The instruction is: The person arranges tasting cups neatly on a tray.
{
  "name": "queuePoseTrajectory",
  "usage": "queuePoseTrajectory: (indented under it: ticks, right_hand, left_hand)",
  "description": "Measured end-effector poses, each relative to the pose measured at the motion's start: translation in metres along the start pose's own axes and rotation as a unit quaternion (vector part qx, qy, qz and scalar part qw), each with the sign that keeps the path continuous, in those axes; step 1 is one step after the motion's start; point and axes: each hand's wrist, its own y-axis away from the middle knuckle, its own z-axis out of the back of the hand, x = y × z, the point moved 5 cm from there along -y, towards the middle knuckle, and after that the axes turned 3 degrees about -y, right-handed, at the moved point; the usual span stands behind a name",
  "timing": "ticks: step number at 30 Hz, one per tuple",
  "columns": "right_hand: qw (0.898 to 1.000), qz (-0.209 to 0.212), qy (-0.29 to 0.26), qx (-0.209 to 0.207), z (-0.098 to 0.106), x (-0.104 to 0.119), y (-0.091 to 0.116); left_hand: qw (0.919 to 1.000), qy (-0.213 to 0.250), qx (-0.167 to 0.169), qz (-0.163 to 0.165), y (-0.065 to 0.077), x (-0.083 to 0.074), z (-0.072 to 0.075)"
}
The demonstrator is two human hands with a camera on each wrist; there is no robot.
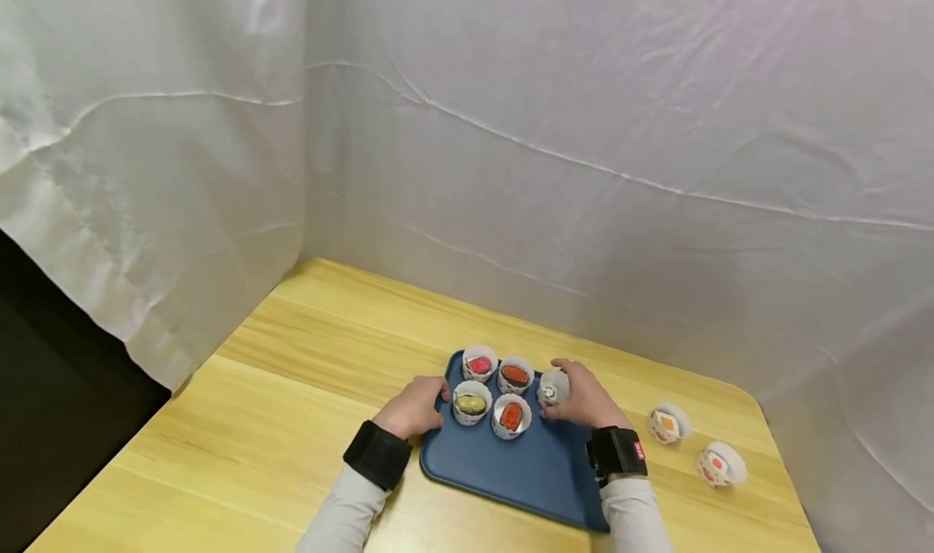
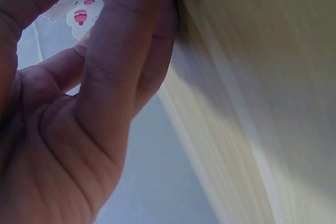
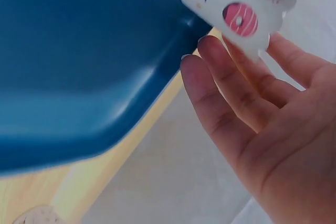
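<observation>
Here, right hand (image 1: 586, 399) pinching cup (image 1: 553, 387), left hand (image 1: 413, 408) gripping tray (image 1: 503, 470), four filled cups (image 1: 511, 417) between

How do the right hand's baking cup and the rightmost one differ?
The right hand holds the first cup; no hand touches the rightmost cup. The first cup is at the tray, the rightmost cup on the table. The first cup's filling looks whitish; the rightmost cup's has a reddish centre. Both bear reddish prints.

Creased pale fabric (image 1: 584, 131) hangs behind a wooden table (image 1: 321, 350).
</observation>
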Motion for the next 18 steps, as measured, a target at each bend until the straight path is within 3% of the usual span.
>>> queuePoseTrajectory:
  ticks: [11, 18]
  right_hand:
    - [1.0, 0.007, -0.011, -0.01, 0.017, -0.011, 0.009]
    - [0.998, -0.031, -0.028, -0.055, 0.03, -0.033, 0.023]
  left_hand:
    - [0.9999, -0.005, -0.004, 0.008, -0.004, 0.005, 0.003]
    - [1.0, -0.006, -0.004, 0.007, -0.006, 0.007, 0.002]
